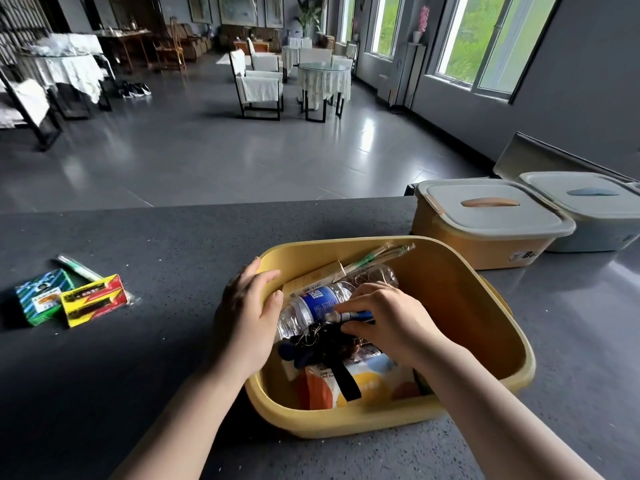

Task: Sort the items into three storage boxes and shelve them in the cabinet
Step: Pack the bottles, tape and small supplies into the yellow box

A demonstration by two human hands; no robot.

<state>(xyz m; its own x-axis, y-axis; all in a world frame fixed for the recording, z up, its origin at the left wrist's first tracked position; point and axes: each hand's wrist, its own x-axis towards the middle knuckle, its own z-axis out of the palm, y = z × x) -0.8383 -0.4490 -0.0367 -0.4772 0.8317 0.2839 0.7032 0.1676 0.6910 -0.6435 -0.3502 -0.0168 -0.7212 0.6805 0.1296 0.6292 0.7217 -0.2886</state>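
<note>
- Left hand (251, 311): fingers curled over the left rim of the open yellow box (478, 306) on the bench (138, 358).
- Right hand (388, 323): inside the box, pinching a blue-and-white pen (349, 317) above the water bottle (311, 306).

An open yellow box (467, 306) sits near on the dark counter (173, 341), tilted slightly. The left hand (251, 320) grips its left rim, fingers curled over the edge. The right hand (388, 320) reaches inside, pinching a small blue-and-white tube (349, 317) above a clear water bottle (311, 304) lying on its side. Below the bottle lie a bunch of keys (318, 341) and a colourful packet (363, 382); wrapped chopsticks (377, 256) lean at the far wall. Far right stand two lidded boxes — a yellow one (485, 220) and a blue one (588, 216), side by side. Left on the counter lie a green carton (40, 297), a red-and-yellow carton (93, 299) and a wrapped stick (78, 268).
</note>
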